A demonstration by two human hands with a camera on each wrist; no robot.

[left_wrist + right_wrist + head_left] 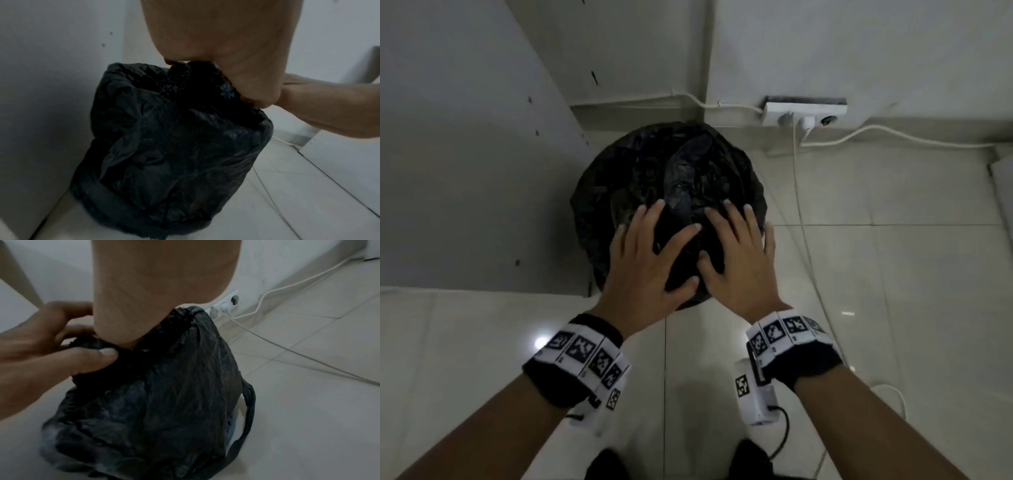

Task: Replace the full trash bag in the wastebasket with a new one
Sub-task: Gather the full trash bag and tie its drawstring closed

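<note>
My left hand (645,255) and right hand (736,255) lie side by side on the near top of the bag (654,171), which sits directly below and just beyond them; the fingers spread nearly straight and point away from me, palms down on the black plastic, both equally close to it. From the head view they seem only to press; the left wrist view shows my left thumb tucked against a bunched fold at the near rim, so that hand may be pinching a gather, and I cannot tell whether the right has any hold. The bag stands upright, its long axis vertical, draped over the wastebasket (230,430), of which only a sliver shows. Past it, against the far wall, a power strip (804,114) trails a cord (806,240) along the floor on the right; I judge the lift should go straight up, clear of it.
</note>
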